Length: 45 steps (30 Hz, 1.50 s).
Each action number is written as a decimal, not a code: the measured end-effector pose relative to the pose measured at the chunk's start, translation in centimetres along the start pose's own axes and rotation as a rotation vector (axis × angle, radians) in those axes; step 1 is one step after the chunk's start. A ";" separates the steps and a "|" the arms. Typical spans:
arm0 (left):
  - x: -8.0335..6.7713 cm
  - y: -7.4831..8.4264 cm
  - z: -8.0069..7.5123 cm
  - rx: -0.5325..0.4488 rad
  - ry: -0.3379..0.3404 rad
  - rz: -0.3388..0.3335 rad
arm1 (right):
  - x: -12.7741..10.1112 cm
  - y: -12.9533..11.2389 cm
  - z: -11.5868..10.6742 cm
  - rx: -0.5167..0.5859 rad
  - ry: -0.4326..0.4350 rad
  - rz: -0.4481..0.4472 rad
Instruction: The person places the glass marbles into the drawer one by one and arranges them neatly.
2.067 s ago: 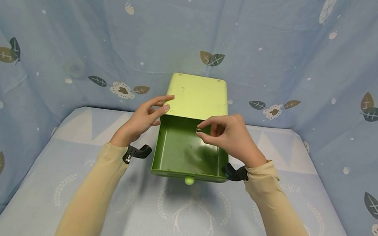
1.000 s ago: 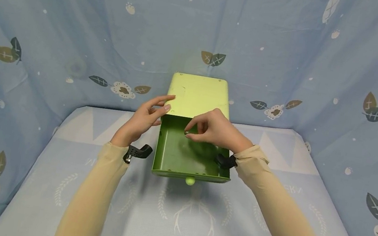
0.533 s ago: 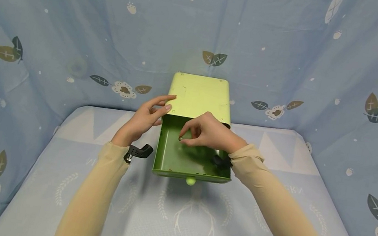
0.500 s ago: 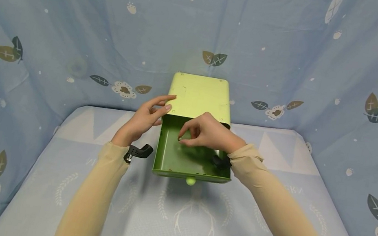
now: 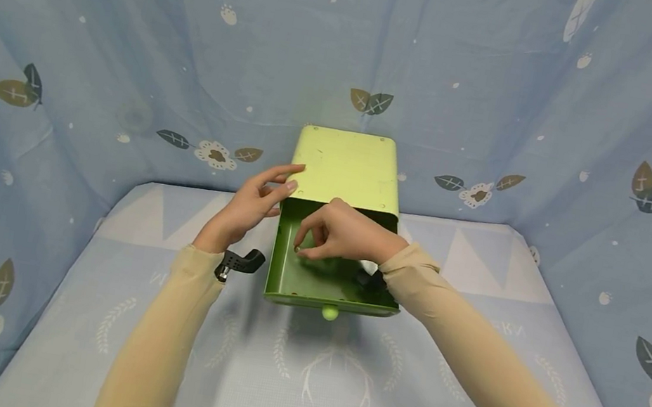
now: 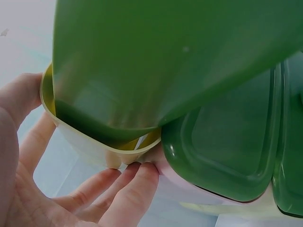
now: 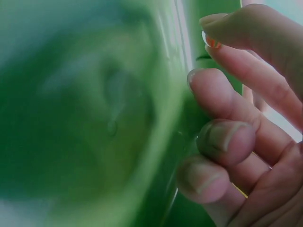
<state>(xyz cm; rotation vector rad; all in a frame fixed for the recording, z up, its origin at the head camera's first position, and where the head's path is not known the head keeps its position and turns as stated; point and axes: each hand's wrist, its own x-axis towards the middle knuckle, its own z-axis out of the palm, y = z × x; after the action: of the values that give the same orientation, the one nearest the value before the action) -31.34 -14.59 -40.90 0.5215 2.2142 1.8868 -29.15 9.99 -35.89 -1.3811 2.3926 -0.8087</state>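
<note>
A: What's that small dark thing [image 5: 297, 249] pinched by the right hand [image 5: 342, 233]?

B: Too small to tell. The right wrist view is mostly green blur, hiding it.

A: And the drawer [image 5: 314, 278]?

B: The hand covers part of its floor. In the left wrist view, the left hand [image 6: 57, 189] is cut off by the edge.

**Colours and patterns**

Box [image 5: 346, 167]: pale yellow-green top. Drawer [image 5: 326, 282]: darker green inside, with a light green knob [image 5: 330, 313]. Cloth [image 5: 134, 38]: blue, printed with leaves, white flowers and dots. Surface [image 5: 324, 374]: blue with white sprigs and antlers. Sleeves [image 5: 164, 334]: beige.
</note>
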 end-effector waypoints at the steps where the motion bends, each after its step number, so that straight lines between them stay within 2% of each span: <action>1: 0.0 0.0 0.0 0.002 0.001 0.001 | 0.1 -0.1 0.0 0.000 -0.007 0.002; 23: 0.0 0.1 0.0 0.006 -0.007 0.002 | 1.1 0.5 0.5 -0.038 -0.068 0.014; 35: -0.1 0.3 0.1 0.012 -0.004 0.000 | 1.0 0.4 0.3 -0.057 -0.074 0.029; 45: -0.1 0.1 0.0 0.005 -0.007 -0.002 | 0.6 -0.3 -0.2 -0.052 -0.044 0.025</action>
<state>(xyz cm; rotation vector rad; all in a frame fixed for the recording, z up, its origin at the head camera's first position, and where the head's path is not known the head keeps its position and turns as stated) -31.24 -14.56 -40.80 0.5258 2.2155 1.8759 -29.33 9.37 -35.52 -1.3711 2.4084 -0.7071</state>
